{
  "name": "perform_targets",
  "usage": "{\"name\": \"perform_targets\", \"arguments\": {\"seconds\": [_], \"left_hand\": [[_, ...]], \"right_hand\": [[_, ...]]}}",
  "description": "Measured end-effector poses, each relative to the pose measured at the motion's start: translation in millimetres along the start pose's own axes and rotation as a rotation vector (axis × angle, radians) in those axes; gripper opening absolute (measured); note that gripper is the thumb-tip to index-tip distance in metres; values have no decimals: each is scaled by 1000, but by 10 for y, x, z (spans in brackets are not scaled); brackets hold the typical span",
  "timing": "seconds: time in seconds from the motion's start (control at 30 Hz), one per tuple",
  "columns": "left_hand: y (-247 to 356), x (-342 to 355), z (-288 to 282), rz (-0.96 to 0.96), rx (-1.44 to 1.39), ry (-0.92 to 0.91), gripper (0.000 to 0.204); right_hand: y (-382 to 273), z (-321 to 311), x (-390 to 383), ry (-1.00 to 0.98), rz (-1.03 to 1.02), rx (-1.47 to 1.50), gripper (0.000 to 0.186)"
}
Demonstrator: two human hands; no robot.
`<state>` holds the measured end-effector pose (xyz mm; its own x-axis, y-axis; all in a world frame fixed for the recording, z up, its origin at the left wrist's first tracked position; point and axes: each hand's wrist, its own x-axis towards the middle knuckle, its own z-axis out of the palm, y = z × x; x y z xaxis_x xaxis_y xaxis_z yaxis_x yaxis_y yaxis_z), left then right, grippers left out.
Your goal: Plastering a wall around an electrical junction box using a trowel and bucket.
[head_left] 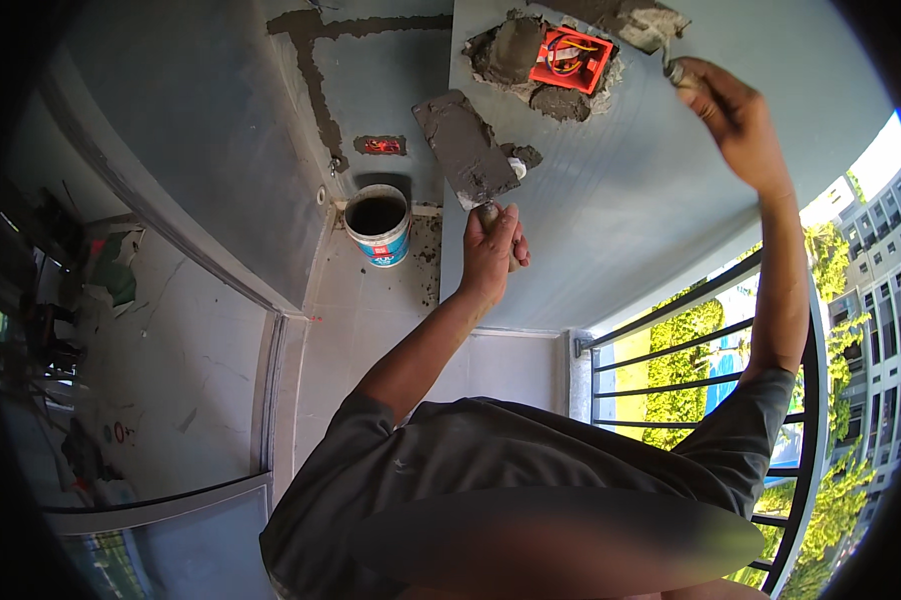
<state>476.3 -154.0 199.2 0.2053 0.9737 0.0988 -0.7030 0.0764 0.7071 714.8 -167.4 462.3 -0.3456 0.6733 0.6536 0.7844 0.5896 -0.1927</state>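
Note:
My left hand (491,255) is closed round the handle of a trowel (464,150), whose flat rectangular blade is coated with grey mortar. Up at the right, my right hand (736,125) grips the handle of a second trowel (651,24); mortar clings to its blade, which is partly cut off by the picture's top edge. Between the two blades, an orange electrical box (603,66) with coloured wires inside sits in the grey wall (591,190). Rough wet mortar (516,48) surrounds the box, thickest on its left. A small mortar-edged hole with something white shows beside the left blade.
A white and blue bucket (383,245) with dark contents stands on the floor in the corner. Mortar-filled channels (316,90) and another red box (381,146) mark the far wall. Black railings (671,384) run along the right, and a door frame (271,400) stands at left.

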Motion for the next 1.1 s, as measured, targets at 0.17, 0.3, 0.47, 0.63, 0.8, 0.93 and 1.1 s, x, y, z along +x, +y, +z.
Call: {"name": "perform_targets", "arguments": {"seconds": [0.17,0.3,0.47,0.63,0.8,0.93,1.1], "left_hand": [[61,-53,-78,-21,18,3,21],[100,-81,-168,-30,13,60,22],[189,-134,-354,-3,37,83,22],[204,-123,-418,-21,42,95,23],[185,-101,-403,-16,58,78,23],[211,-124,-340,-22,59,54,24],[310,-191,-280,-122,44,-10,23]], "right_hand": [[117,814,-398,-26,-202,-331,30],[302,1209,-434,-22,-263,-445,30],[313,1139,-232,8,-292,-492,30],[212,879,-43,23,-277,-455,29],[237,713,60,31,-215,-484,28],[229,628,82,161,-218,-462,29],[184,494,30,208,-124,-262,32]]}}
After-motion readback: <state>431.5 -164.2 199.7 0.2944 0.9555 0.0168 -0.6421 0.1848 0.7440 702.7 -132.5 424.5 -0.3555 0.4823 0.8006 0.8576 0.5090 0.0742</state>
